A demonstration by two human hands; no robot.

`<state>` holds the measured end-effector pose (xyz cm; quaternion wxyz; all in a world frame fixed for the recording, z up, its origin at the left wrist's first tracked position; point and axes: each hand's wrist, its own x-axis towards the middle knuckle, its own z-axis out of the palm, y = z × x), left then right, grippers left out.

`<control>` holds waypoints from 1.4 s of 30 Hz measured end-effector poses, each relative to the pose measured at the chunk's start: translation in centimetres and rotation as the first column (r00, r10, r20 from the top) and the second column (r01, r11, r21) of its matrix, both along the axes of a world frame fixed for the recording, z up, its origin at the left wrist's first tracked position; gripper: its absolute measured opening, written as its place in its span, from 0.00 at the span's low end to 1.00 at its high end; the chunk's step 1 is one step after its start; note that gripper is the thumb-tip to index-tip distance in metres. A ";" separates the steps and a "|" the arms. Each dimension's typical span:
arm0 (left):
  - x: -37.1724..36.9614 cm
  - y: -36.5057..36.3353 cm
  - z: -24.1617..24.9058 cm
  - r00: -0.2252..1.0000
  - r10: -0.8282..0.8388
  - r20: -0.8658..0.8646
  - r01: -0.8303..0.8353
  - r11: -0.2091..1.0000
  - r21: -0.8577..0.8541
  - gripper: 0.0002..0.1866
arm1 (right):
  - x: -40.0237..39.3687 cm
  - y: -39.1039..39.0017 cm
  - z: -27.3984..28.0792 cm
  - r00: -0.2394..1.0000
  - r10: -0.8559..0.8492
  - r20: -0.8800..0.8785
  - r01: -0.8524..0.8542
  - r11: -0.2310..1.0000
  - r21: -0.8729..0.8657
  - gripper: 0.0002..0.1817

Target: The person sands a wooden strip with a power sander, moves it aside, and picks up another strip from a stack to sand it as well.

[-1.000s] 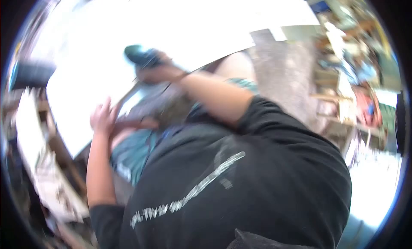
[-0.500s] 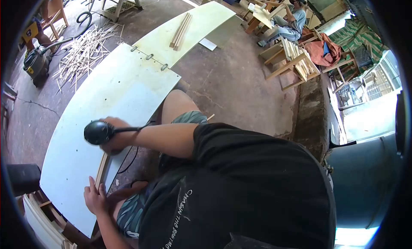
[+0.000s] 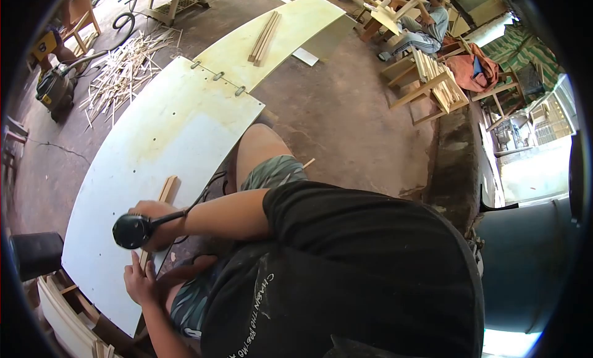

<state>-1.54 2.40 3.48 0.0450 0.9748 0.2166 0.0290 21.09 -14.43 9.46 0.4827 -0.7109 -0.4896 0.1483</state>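
Observation:
My right hand (image 3: 157, 217) is wrapped round a black corded palm sander (image 3: 131, 231), over a narrow wooden strip (image 3: 167, 188) near the edge of a white board table (image 3: 105, 203). The tool's underside and its contact with the wood are hidden. My left hand (image 3: 141, 283) holds the near end of the strip, with thumb and fingers on either side of it. The strip's far end sticks out beyond my right hand. The cord runs back along my right forearm.
More wooden strips (image 3: 264, 40) lie on the hinged far board (image 3: 296, 24). A heap of thin offcuts (image 3: 126, 71) and a vacuum (image 3: 55, 89) are on the floor. A seated person (image 3: 426, 24) works beyond a wooden rack (image 3: 435, 83). A blue drum (image 3: 525, 265) stands behind me.
My right hand and the palm sander have slid along the strip toward my left hand, uncovering the strip's far end. My left hand stays at the near end. The view has shifted slightly.

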 end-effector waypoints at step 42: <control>-0.2 0.0 0.2 0.999 0.043 0.007 -0.044 0.999 0.023 0.30 | 8.0 -4.1 0.9 0.931 -0.332 -0.154 0.253 0.888 -0.383 0.26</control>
